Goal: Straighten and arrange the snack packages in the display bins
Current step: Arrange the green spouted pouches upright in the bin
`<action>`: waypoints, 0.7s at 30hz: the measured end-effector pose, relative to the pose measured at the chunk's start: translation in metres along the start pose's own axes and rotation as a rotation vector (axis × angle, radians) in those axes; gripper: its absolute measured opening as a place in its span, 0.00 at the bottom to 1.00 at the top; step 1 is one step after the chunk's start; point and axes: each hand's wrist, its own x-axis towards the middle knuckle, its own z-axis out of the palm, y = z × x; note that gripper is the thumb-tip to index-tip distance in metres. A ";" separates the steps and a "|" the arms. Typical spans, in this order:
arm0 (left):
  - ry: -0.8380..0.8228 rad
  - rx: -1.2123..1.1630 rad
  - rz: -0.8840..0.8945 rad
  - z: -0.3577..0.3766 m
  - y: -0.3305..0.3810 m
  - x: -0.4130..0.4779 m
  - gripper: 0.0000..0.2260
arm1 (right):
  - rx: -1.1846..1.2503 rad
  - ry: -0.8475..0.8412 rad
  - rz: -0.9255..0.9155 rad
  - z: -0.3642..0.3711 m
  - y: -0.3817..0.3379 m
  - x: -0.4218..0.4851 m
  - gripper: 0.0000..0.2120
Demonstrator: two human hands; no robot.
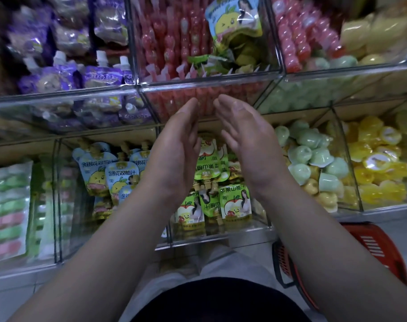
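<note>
My left hand [178, 145] and my right hand [246, 138] are raised side by side, palms facing each other, fingers straight, holding nothing. They hover in front of the clear front wall of the middle bin [197, 84], which holds pink jelly sticks [167, 43]. A blue pouch [235, 17] stands tilted at the back of that bin, above crumpled green pouches [207, 61]. Below my hands, a lower bin holds green apple-juice pouches [235, 203] lying unevenly and blue pouches [109, 173] to their left.
Purple spouted pouches [58, 75] fill the upper left bin. Green jelly cups [314, 156] and yellow jelly cups [379, 163] fill the lower right bins. Striped pink-and-green packs [7, 205] lie at the far left. A red basket [369, 247] stands on the floor at the right.
</note>
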 end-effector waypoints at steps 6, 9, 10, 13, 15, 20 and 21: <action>-0.047 -0.005 0.066 0.013 0.022 0.004 0.25 | 0.025 0.003 -0.060 -0.004 -0.018 0.005 0.18; -0.052 -0.014 0.101 0.018 0.031 0.009 0.26 | 0.042 -0.014 -0.084 -0.007 -0.029 0.010 0.17; -0.055 -0.014 0.114 0.019 0.033 0.012 0.27 | 0.054 -0.019 -0.092 -0.008 -0.033 0.012 0.16; -0.072 0.002 0.138 0.026 0.042 0.018 0.30 | 0.057 -0.025 -0.114 -0.012 -0.043 0.020 0.18; -0.062 0.008 0.142 0.031 0.047 0.023 0.27 | 0.066 -0.017 -0.119 -0.015 -0.048 0.026 0.20; -0.060 0.028 0.160 0.042 0.056 0.038 0.24 | 0.043 0.005 -0.136 -0.023 -0.056 0.044 0.17; -0.059 0.021 0.161 0.045 0.058 0.042 0.24 | 0.044 0.008 -0.141 -0.025 -0.057 0.048 0.17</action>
